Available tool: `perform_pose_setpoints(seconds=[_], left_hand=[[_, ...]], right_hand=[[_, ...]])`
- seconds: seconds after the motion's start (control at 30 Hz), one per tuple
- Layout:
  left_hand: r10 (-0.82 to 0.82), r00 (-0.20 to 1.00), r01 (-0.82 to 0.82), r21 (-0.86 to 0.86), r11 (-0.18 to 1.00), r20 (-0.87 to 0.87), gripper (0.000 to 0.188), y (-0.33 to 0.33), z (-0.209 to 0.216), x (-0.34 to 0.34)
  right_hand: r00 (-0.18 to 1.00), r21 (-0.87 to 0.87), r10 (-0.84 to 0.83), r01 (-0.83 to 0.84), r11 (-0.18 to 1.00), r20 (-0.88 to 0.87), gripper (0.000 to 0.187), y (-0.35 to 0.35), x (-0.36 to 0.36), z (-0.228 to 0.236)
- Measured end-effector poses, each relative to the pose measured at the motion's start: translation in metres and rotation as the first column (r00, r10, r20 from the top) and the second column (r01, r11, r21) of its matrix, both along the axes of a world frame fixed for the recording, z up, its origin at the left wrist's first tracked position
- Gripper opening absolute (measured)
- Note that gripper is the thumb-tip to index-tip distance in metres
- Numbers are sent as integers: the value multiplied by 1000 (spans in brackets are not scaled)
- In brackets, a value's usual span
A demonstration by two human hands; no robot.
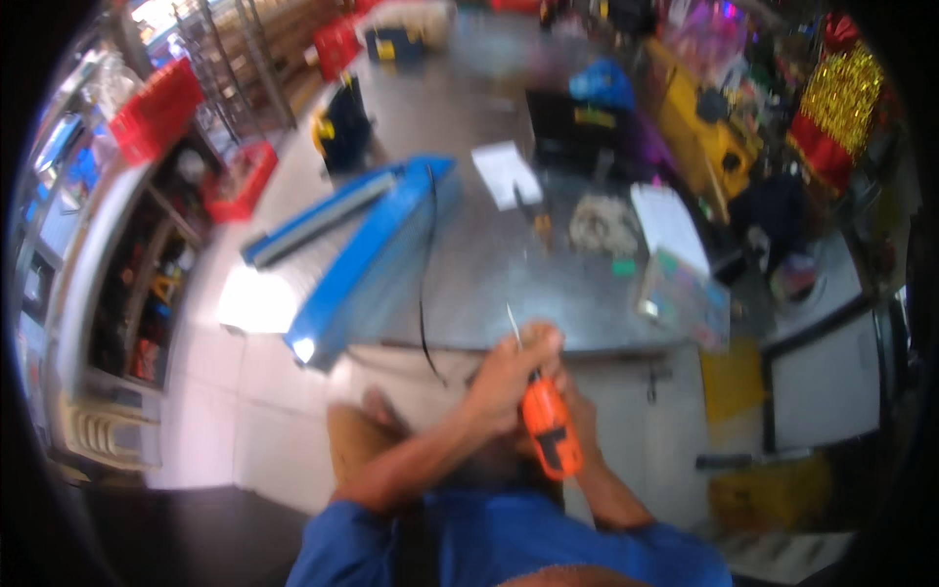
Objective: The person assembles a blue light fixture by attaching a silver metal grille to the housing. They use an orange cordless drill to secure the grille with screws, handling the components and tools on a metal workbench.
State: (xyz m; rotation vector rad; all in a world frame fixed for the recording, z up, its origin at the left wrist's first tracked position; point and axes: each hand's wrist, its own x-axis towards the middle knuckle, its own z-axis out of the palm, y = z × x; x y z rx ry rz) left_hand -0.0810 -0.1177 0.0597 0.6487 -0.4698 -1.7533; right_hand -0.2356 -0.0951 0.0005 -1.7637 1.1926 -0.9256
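Observation:
An orange power drill [550, 426] is held in front of my body, at the near edge of the metal table [479, 293]. A thin pale bit [513, 319] points away from me, over the tabletop. My left hand [501, 380] is closed around the drill's front end. Partly hidden behind the tool, my right hand [579, 403] wraps its far side and grip; motion blurs the fingers. Left of the drill lie two long blue bars [367, 240] meeting in a V, one with a grey strip. A black cable [424, 293] hangs over the table edge beside them.
On the table's right are a white paper [506, 174], a black case [562, 132], a crumpled pale cloth [603, 224], a clipboard [671, 227] and a clear organizer box [685, 298]. Red bins [156, 112] stand on the left shelving. A framed white panel [827, 382] stands at right.

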Motion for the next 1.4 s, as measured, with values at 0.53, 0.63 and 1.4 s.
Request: perform_pose_setpoints(seconds=[0.53,0.63,1.4], left_hand=[[-197,979,156,-441,884,-48,35,-18,20,-17],[-119,963,240,-565,789,242,59,-46,16,-13],[693,-339,725,-293,623,637,26,-256,-51,82]], right_hand=[[670,138,254,-474,870,698,29,9,-2,16],[574,220,138,-509,832,807,30,-2,-11,15],[810,323,-47,-179,929,584,56,1,-51,-14]])
